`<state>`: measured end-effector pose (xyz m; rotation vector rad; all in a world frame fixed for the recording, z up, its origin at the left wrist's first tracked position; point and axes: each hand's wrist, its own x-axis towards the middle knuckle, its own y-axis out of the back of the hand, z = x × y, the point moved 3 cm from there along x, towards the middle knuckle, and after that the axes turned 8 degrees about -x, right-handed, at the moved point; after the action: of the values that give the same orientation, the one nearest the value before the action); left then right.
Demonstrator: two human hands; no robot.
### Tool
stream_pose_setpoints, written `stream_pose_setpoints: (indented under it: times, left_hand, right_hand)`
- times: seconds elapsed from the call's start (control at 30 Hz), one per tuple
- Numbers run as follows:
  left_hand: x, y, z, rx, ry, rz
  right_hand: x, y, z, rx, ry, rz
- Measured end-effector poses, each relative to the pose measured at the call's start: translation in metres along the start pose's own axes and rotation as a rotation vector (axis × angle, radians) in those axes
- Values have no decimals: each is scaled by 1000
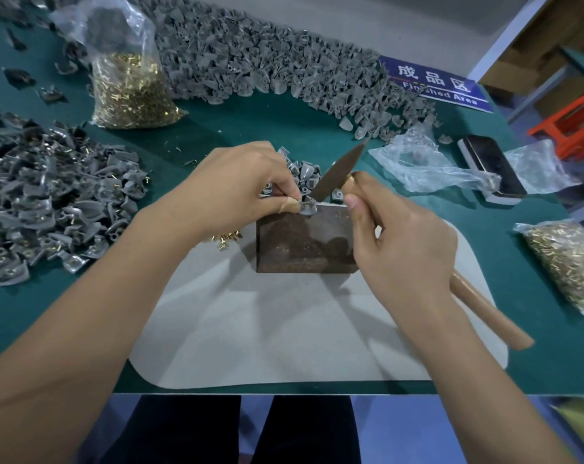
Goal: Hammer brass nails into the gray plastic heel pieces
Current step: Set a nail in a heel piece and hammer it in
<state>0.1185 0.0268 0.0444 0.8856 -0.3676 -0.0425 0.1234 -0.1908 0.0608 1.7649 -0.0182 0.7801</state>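
Left hand [230, 185] pinches a gray heel piece [308, 206] at the far left corner of a dark metal block [305, 241]; thumb tip is taped. Right hand [404, 242] grips a hammer [337, 177] by its wooden handle, close to the head; the blurred head is just above the heel piece, handle end sticks out behind the wrist. Can't tell if a nail is seated in the piece.

Block sits on a pale gray mat [283, 336] on a green table [267, 128]. Loose brass nails [225, 236] just left of the block. Small heap of heel pieces [304, 169] right behind it.

Left side: big pile of heel pieces with nails in [49, 195]. Far edge: long bank of plain gray heel pieces [250, 61] running to a blue "Finished Area" sign [434, 83]. Clear bag of brass nails [129, 85] far left, another bag [565, 262] at right. Crumpled plastic [428, 162] and a phone [495, 169] to the right.

Beyond the table at right: orange stool [572, 125], cardboard boxes [525, 58]. Blue floor below the near edge.
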Motion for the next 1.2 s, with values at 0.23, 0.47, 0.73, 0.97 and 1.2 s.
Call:
stream_pose_setpoints:
  times: [0.23,0.47,0.73,0.97,1.2]
  left_hand:
    - [0,1,0,14,-6,7]
    - [0,0,-2,47,-6,25]
    - [0,0,-2,52,-1,39]
    - [1,0,-2,48,0,29]
    - [0,1,-1,55,-6,32]
  right_hand:
    - [1,4,-2,24,-7,24]
    - [1,5,-7,-5,-7,-42]
    - [1,4,-6,-46,-12,-15]
    - [6,5,-3,2,-22,-15]
    - [5,6,-3,-2,-28,11]
